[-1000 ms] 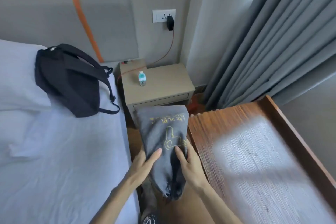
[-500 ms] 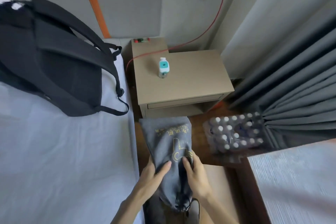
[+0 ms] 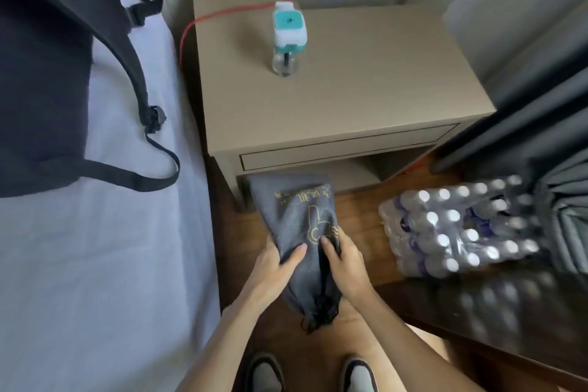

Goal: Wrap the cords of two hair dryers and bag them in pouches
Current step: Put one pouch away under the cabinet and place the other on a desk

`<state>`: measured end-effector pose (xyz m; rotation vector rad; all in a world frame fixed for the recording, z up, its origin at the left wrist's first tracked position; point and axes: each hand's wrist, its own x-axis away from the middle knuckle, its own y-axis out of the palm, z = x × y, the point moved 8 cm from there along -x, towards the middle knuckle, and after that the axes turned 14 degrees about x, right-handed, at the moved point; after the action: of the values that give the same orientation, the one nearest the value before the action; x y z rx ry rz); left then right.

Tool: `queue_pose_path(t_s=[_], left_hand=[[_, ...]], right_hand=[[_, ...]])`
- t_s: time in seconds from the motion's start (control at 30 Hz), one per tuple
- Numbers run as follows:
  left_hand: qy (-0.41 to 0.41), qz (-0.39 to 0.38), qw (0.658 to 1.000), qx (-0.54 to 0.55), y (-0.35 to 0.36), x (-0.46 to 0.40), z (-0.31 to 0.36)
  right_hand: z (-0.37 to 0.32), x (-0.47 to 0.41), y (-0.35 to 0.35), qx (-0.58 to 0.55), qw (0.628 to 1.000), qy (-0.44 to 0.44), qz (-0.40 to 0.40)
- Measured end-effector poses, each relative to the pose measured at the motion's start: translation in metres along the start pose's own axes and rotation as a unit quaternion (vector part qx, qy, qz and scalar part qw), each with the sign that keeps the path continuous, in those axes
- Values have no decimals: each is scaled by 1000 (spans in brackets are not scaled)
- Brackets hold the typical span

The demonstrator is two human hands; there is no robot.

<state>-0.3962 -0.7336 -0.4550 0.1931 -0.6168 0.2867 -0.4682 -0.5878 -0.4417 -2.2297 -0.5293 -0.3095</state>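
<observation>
A grey drawstring pouch with a gold hair-dryer print is held out in front of me, above the wooden floor and just before the bedside table. My left hand grips its left side and my right hand grips its right side. The cinched mouth with its black drawstring points back toward me. The pouch looks filled, but its contents are hidden. No bare hair dryer or cord shows.
A beige bedside table with a drawer carries a teal-capped bottle and an orange cable. A black backpack lies on the white bed at left. A shrink-wrapped pack of water bottles sits on the floor right, beside grey curtains.
My view has dropped and moved closer to the bedside table. Both hands have carried the pouch forward toward it; the wooden tray has left view, and the water bottles appeared.
</observation>
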Motion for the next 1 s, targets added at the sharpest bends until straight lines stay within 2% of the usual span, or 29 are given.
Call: queue_pose_path(t_s=[0.27, 0.53, 0.7, 1.0], left_hand=[[-15, 15, 999, 25, 5, -103, -50], [0, 32, 999, 17, 29, -187, -59], [38, 54, 997, 40, 17, -225, -50], [49, 111, 990, 64, -3, -281, -37]], right_hand=[[53, -90, 43, 25, 999, -18, 31], [83, -165, 29, 116, 988, -31, 102], [78, -208, 38, 113, 990, -48, 68], [67, -278, 62, 114, 991, -47, 43]])
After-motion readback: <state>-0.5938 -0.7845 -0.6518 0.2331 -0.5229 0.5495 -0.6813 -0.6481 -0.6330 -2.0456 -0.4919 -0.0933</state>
